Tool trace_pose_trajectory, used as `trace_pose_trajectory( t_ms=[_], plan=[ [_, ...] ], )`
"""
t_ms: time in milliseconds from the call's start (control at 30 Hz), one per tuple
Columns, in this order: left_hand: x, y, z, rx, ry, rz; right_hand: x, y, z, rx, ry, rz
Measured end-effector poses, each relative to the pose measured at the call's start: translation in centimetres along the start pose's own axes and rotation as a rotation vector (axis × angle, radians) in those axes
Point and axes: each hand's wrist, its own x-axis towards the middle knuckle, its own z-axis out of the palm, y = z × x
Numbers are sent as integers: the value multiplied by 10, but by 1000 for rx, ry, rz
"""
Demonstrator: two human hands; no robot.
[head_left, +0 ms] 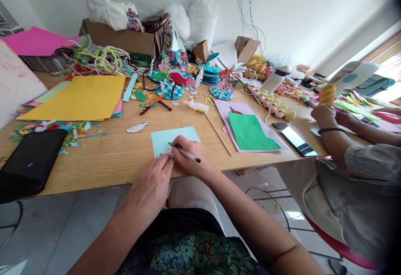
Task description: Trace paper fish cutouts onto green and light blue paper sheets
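My right hand [189,156] grips a thin pen [184,153], its tip on a light blue sheet of paper [171,138] at the near edge of the wooden table [103,158]. Close beside it, my left hand [153,183] lies with fingers flat, pressing down a small white paper cut-out [164,154] on that sheet. A paper fish cut-out [138,127] lies just left of the sheet.
A green sheet [250,133] on pink paper lies to the right, beside a phone [294,139]. A glue bottle [196,106] and wooden stick [218,134] lie behind. Yellow paper [78,97] and a black tablet [29,162] are left. Another person's hands [326,114] work at right.
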Motion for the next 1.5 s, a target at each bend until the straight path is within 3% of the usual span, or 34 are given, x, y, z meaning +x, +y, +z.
trace_pose_trajectory(
  t_ms=[267, 467, 1000, 1500],
  plan=[
    [5, 7, -6, 95, -259, -152, 7, -2, -6, 78, -42, 14],
    [5, 11, -12, 159, -388, -185, 18, -3, -14, 434, -157, 113],
    [4, 11, -12, 123, -378, -185, 27, -2, -10, 396, -188, 85],
    [6, 11, -12, 158, -393, -172, 30, -7, -9, 493, -274, 106]
  ],
)
